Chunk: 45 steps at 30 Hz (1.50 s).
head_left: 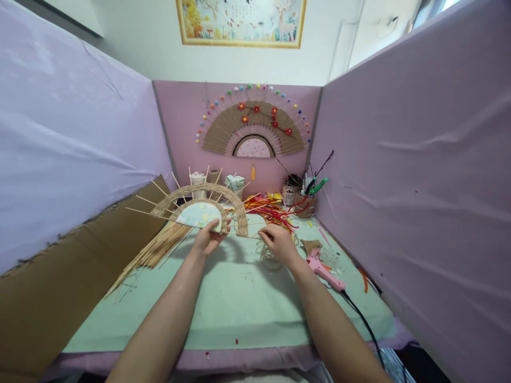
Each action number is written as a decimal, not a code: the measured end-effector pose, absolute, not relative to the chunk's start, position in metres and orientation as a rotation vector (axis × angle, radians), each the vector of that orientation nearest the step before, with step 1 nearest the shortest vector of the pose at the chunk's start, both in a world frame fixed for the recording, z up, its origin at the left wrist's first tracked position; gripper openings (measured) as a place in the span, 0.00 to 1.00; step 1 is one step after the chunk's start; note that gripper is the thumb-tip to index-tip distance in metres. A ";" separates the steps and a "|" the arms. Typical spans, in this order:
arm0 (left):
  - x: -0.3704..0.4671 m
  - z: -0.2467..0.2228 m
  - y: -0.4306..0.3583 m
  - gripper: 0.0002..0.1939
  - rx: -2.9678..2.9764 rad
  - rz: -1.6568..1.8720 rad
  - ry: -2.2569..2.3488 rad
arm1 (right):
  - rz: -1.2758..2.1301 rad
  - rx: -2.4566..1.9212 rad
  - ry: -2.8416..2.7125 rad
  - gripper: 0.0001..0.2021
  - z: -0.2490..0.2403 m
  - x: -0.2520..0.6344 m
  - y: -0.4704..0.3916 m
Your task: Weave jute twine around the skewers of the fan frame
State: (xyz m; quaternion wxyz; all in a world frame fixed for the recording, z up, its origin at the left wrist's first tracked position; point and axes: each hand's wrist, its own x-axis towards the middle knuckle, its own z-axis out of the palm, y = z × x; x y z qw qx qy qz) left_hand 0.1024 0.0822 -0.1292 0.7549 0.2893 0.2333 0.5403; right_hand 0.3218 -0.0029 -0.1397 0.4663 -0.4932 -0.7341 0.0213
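Observation:
My left hand (209,238) grips a half-round fan frame (199,190) by its lower right part, thumb on the pale flowered half-disc (198,214). Thin wooden sticks radiate from the half-disc, and a wide band of twine is woven across them. At the frame's right end my right hand (277,242) pinches a strand of twine (254,235) between thumb and fingers. Loose coils of twine (270,258) lie on the table just below that hand.
A bundle of thin sticks (154,247) lies at left beside a cardboard sheet (80,266). On the right are a pink glue gun (327,274) and a tool pot (305,205). Red and yellow pipe cleaners (271,210) lie behind. A finished fan (223,125) hangs on the back panel.

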 end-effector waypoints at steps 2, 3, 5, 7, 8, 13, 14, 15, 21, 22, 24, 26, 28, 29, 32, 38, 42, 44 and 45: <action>0.102 -0.129 0.080 0.17 0.636 1.150 0.497 | 0.171 -1.235 -1.761 0.10 -0.140 0.324 0.000; 0.102 -0.128 0.079 0.17 0.633 1.139 0.486 | 0.249 -1.239 -1.737 0.10 -0.140 0.324 0.001; 0.102 -0.128 0.077 0.18 0.631 1.118 0.450 | 0.430 -1.232 -1.680 0.10 -0.139 0.324 0.002; 0.102 -0.127 0.075 0.19 0.640 1.097 0.403 | 0.620 -1.199 -1.619 0.11 -0.138 0.324 0.002; 0.102 -0.126 0.074 0.20 0.645 1.085 0.387 | 0.716 -1.173 -1.589 0.12 -0.138 0.324 0.002; 0.101 -0.125 0.071 0.22 0.651 1.033 0.401 | 1.148 -1.022 -1.511 0.15 -0.137 0.327 -0.001; 0.101 -0.125 0.071 0.22 0.653 1.025 0.403 | 1.160 -1.015 -1.513 0.15 -0.137 0.327 -0.002; 0.102 -0.125 0.070 0.21 0.656 1.017 0.403 | 1.135 -1.016 -1.515 0.15 -0.137 0.327 -0.002; 0.111 -0.125 0.063 0.18 0.598 0.952 0.442 | 0.952 -0.976 -1.490 0.15 -0.137 0.316 -0.003; 0.112 -0.125 0.063 0.18 0.570 0.951 0.450 | 0.938 -0.964 -1.486 0.15 -0.137 0.314 -0.003; 0.115 -0.126 0.063 0.18 0.507 0.971 0.461 | 0.893 -0.963 -1.477 0.15 -0.138 0.311 -0.002; 0.116 -0.127 0.064 0.17 0.432 0.998 0.469 | 0.841 -0.988 -1.458 0.15 -0.139 0.309 -0.001; 0.118 -0.129 0.065 0.16 0.356 1.003 0.477 | 0.798 -1.017 -1.431 0.14 -0.138 0.309 0.000; 0.120 -0.130 0.065 0.16 0.322 0.993 0.482 | 0.781 -1.022 -1.419 0.13 -0.137 0.308 0.000; 0.125 -0.134 0.065 0.15 0.236 0.920 0.513 | 0.725 -1.003 -1.435 0.13 -0.136 0.308 0.000; 0.132 -0.138 0.061 0.14 0.193 0.896 0.581 | 0.634 -1.024 -1.490 0.12 -0.142 0.307 0.003; 0.136 -0.141 0.052 0.15 0.280 0.839 0.544 | 0.612 -1.041 -1.516 0.12 -0.145 0.307 0.003; 0.139 -0.142 0.048 0.17 0.358 0.788 0.502 | 0.605 -1.035 -1.547 0.12 -0.144 0.307 0.003; 0.140 -0.143 0.046 0.19 0.391 0.774 0.483 | 0.601 -1.034 -1.563 0.12 -0.143 0.307 0.002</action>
